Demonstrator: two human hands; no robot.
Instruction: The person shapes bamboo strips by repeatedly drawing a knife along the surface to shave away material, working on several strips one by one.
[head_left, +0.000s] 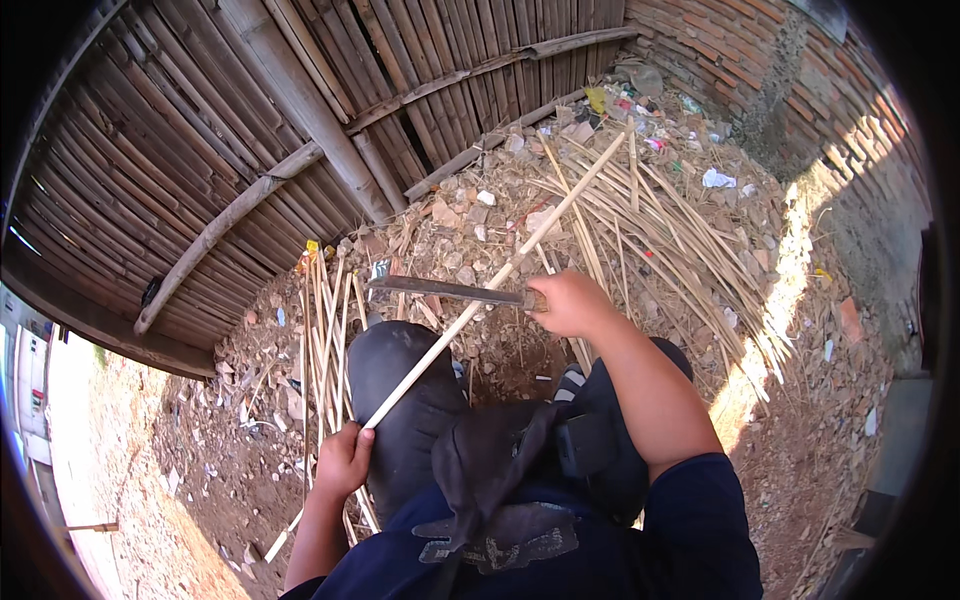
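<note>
My left hand (345, 458) is closed around the lower part of a long, pale bamboo strip (425, 362), beside my left knee. From there the strip slants up and away to the right, over the rubble. My right hand (572, 304) grips the handle of a long, dark-bladed knife (430, 288). Its blade points left and crosses the strip near the middle; whether the edge bites into it I cannot tell. A bundle of thin bamboo strips (325, 340) lies to the left of my left knee. More strips (680, 250) are spread on the ground at the far right.
A wall of bamboo slats (190, 140) with thick poles (300, 100) rises at the far left. A brick wall (720, 50) stands at the far right. Stones, dirt and scraps of litter (718, 179) cover the ground. My knees (400, 370) are bent in front of me.
</note>
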